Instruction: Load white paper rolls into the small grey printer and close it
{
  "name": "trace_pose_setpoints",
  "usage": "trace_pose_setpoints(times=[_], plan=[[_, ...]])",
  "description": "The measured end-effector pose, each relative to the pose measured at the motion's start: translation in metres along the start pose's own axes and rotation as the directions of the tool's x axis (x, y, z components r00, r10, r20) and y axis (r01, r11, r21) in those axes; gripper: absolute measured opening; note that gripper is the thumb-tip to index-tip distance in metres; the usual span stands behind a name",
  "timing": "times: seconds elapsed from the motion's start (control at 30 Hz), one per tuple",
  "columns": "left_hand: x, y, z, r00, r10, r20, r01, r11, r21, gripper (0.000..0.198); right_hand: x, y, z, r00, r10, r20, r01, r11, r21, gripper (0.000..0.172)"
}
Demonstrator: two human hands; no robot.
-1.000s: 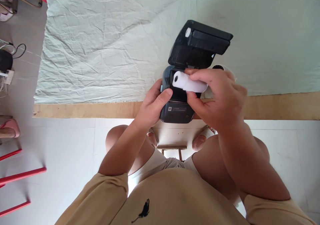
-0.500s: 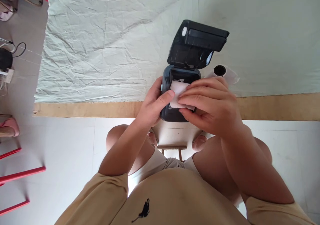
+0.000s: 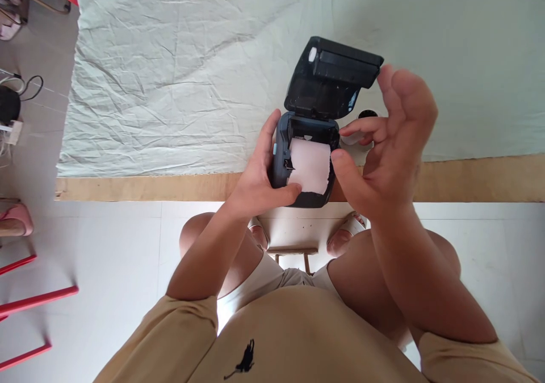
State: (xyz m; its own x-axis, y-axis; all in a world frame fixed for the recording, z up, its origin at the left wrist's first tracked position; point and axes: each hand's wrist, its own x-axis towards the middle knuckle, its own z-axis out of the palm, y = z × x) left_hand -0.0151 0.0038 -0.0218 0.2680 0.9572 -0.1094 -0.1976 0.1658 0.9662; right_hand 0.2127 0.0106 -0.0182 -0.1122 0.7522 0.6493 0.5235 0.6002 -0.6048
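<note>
A dark portable printer lies at the table's front edge, its black lid raised. White paper lies in its compartment, with the loose end toward my body. My left hand grips the printer's left side, its thumb on the paper's lower left corner. Beside the right side is my right hand, thumb and a finger close to the printer's edge and other fingers raised near the lid's corner; nothing shows between them. Partly hidden behind this hand is a white roll with a dark core.
Wrinkled pale green cloth covers the table, leaving a bare wooden front edge. My legs and a small stool are below. Cables and a black device are on the floor at left, near red metal legs.
My right hand has let go of the paper and moved right, its fingers spreading up toward the lid. My left thumb has slid down. More of the paper now shows.
</note>
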Motion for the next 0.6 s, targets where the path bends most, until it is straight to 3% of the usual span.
trace_pose_setpoints(times=[0.13, 0.27, 0.33, 0.47, 0.6], plan=[[-0.002, 0.002, 0.001, 1.000, 0.011, 0.011, -0.011, 1.000, 0.015, 0.126, 0.003, 0.002, 0.001, 1.000, 0.008, -0.011, -0.008, 1.000, 0.025, 0.075], [-0.002, -0.001, -0.001, 0.999, 0.050, -0.007, -0.049, 0.998, 0.040, 0.123, 0.009, -0.011, 0.001, 0.980, -0.011, -0.200, 0.040, 0.989, 0.144, 0.033], [-0.001, -0.004, -0.002, 0.999, 0.045, -0.016, -0.044, 0.998, 0.033, 0.125, 0.011, -0.019, 0.000, 0.977, 0.043, -0.208, -0.006, 0.985, 0.174, 0.012], [0.002, -0.008, -0.002, 0.999, 0.052, 0.008, -0.052, 0.997, -0.054, 0.128, 0.009, -0.028, 0.000, 0.964, 0.256, -0.068, -0.242, 0.955, 0.172, 0.057], [0.001, -0.006, 0.003, 0.996, 0.065, -0.056, -0.070, 0.995, -0.076, 0.086, 0.008, -0.023, 0.004, 0.914, 0.388, 0.122, -0.407, 0.879, 0.249, 0.074]])
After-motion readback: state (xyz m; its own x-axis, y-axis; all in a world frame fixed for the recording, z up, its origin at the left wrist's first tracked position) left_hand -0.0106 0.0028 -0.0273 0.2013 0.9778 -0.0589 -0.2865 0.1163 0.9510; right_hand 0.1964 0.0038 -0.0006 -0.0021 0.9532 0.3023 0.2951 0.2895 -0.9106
